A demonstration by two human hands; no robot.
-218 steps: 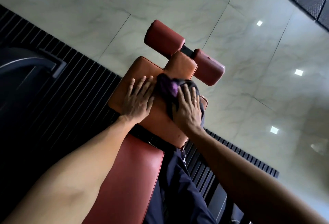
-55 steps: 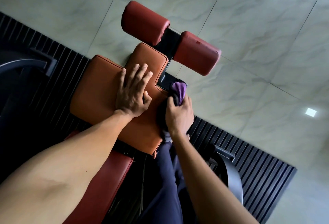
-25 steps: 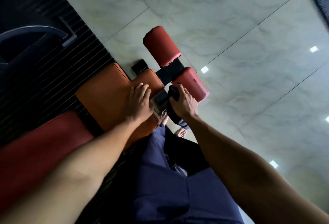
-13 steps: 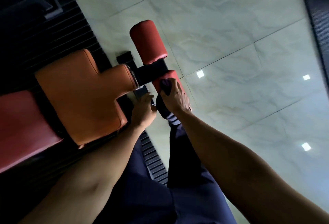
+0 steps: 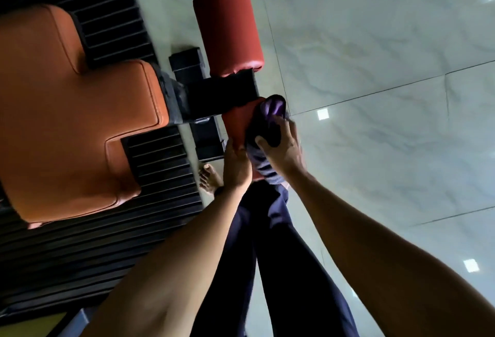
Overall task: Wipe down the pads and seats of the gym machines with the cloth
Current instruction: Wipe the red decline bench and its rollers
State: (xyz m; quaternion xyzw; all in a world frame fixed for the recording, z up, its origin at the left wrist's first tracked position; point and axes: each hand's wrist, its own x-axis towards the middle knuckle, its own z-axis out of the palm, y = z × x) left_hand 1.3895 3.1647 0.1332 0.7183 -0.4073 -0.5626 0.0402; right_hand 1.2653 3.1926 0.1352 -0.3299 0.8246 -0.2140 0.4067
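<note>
Right hand [image 5: 282, 149] clamps tight on the dark purple cloth [image 5: 270, 114], fingers curled round it. Orange seat pad [image 5: 67, 109] fills nine o'clock, far red roller [image 5: 227, 28] stands at twelve, near red roller [image 5: 237, 122] sits dead centre under that cloth, and left hand [image 5: 237, 168] grips its end, at seven o'clock of the cloth.

Pale marbled floor tiles [image 5: 375, 42] fill the right side, glossy, with small square light reflections [image 5: 322, 114]. On the left, a black ribbed rubber mat [image 5: 80, 243] lies on the tiles. My bare foot [image 5: 209, 178] stands at the mat's edge. My navy trousers [image 5: 281, 269] run down the middle. A yellow patch [image 5: 26, 326], too blurred to identify, sits bottom left.
</note>
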